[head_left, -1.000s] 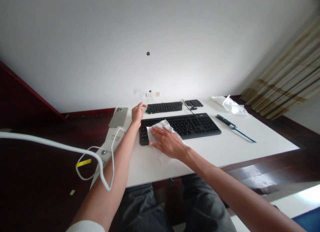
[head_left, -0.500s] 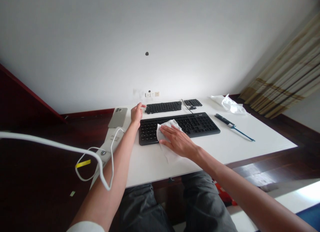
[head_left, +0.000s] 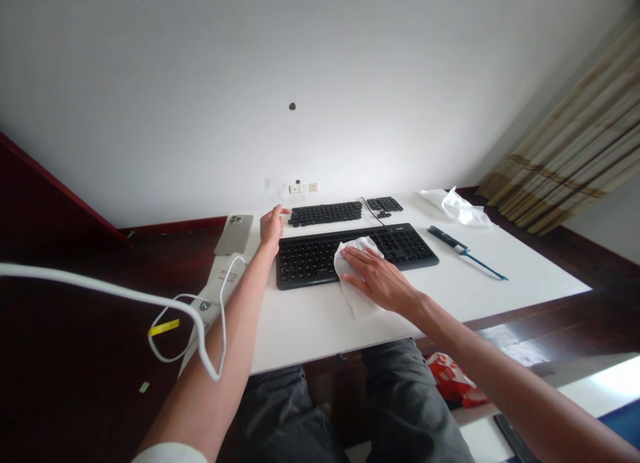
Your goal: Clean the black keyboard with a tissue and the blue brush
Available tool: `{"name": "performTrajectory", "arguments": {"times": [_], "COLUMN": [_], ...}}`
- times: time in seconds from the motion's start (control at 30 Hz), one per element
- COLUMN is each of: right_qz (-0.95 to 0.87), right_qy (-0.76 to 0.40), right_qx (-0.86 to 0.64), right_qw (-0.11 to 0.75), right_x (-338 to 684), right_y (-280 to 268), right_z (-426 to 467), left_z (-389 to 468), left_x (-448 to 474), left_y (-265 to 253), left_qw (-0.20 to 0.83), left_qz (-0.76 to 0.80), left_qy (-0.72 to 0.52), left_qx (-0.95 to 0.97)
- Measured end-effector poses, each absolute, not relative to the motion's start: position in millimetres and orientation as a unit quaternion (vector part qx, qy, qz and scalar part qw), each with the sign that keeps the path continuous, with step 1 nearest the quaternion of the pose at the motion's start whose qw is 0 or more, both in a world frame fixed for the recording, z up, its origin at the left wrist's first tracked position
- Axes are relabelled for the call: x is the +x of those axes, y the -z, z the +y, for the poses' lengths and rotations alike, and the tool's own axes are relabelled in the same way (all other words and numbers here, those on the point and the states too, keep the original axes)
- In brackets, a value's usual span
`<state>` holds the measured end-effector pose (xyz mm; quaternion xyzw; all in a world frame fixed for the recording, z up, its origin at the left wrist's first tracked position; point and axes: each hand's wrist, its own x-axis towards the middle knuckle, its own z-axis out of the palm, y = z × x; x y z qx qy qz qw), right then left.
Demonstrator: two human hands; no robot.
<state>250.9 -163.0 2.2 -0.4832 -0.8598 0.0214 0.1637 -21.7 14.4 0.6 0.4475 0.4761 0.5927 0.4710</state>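
Note:
A black keyboard (head_left: 305,260) lies on the white table, with small light marks across its key area. My right hand (head_left: 383,281) is spread flat over a white wipe (head_left: 357,303), pressing it onto the middle of the keyboard. Part of the wipe trails over the front edge onto the table. At the keyboard's back left corner is my left hand (head_left: 273,227), its fingers curled at the edge and its index finger pointing right. Behind the keyboard, black keycaps (head_left: 325,214) lie in rows, with a smaller group of keycaps (head_left: 385,204) to their right.
A phone (head_left: 235,234) and a white power strip (head_left: 215,286) lie at the table's left edge. A white cable (head_left: 145,296) crosses near my left forearm. On the right are a dark tool with a thin blue end (head_left: 484,265) and a crumpled white packet (head_left: 457,206).
My right hand has slid the wipe to the right along the keyboard, from its left part to its middle. My left hand stays at the corner.

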Motion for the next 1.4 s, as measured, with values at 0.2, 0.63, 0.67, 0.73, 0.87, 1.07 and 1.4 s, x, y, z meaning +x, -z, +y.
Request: {"name": "performTrajectory", "arguments": {"times": [0.2,0.63,0.67,0.73,0.87,1.07,1.4], "right_qz": [-0.845,-0.830,-0.830,-0.830,-0.831,-0.827,-0.734], "right_qy": [-0.017,0.002,0.004,0.006,0.009,0.033,0.086], "right_qx": [-0.513,-0.530,-0.530,-0.530,-0.531,-0.533,-0.650], "right_qw": [0.151,0.175,0.175,0.173,0.167,0.176,0.176], "right_x": [270.5,305.1,306.7,309.3,311.3,317.7,343.1], "right_y": [-2.2,2.2,2.5,2.4,1.5,-2.1,-82.1], "right_z": [-166.3,-176.5,-177.2,-178.0,-177.4,-171.5,-132.7], "left_z": [11.3,11.0,10.8,10.7,11.5,13.0,12.1], "left_x": [-21.4,-22.1,-22.0,-21.8,-21.8,-22.3,-21.4], "left_y": [-3.0,-2.8,-3.0,-3.0,-1.5,-0.1,-2.2], "left_qw": [0.469,0.468,0.468,0.469,0.471,0.472,0.469], "left_qz": [0.478,0.479,0.479,0.477,0.473,0.473,0.479], "left_qy": [-0.591,-0.590,-0.590,-0.591,-0.594,-0.594,-0.590], "left_qx": [0.450,0.452,0.452,0.451,0.450,0.448,0.450]}}
